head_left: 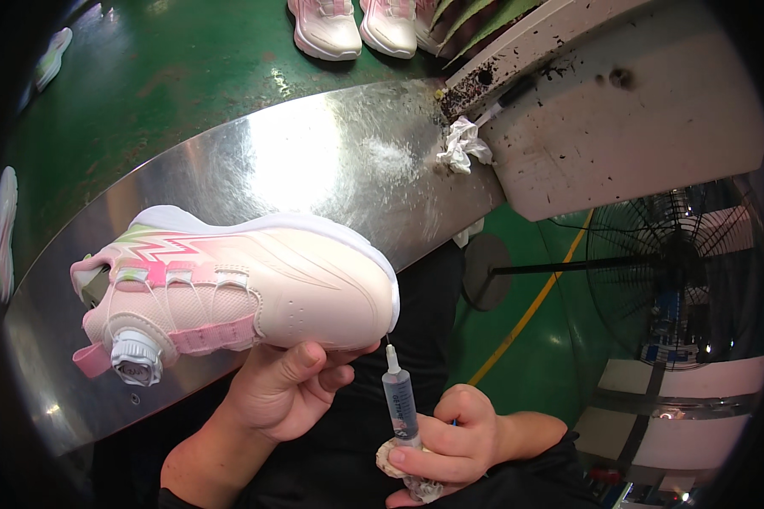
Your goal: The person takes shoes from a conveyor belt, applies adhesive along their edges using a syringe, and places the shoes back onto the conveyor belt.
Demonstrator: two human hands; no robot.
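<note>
A pale pink and cream sneaker (314, 280) lies on its side in the air, toe to the right, white sole facing away from me. My left hand (284, 390) grips it from below near the toe, thumb in front and the other fingers partly hidden under it. A white dial (136, 358) and a pink heel tab hang at its lower left. My right hand (463, 437) is closed round a clear syringe (401, 403) with a white tip and thin needle. That needle points up at the sole edge by the toe; whether it touches I cannot tell. Some whitish wrapping surrounds the syringe's lower end.
Behind the sneaker is a shiny metal bench plate (229, 161). Beyond it, several similar shoes (327, 30) stand on a green belt-like surface (178, 102). A crumpled white tissue (464, 146) lies beside a stained white panel (637, 119). At right stands a black fan (679, 263).
</note>
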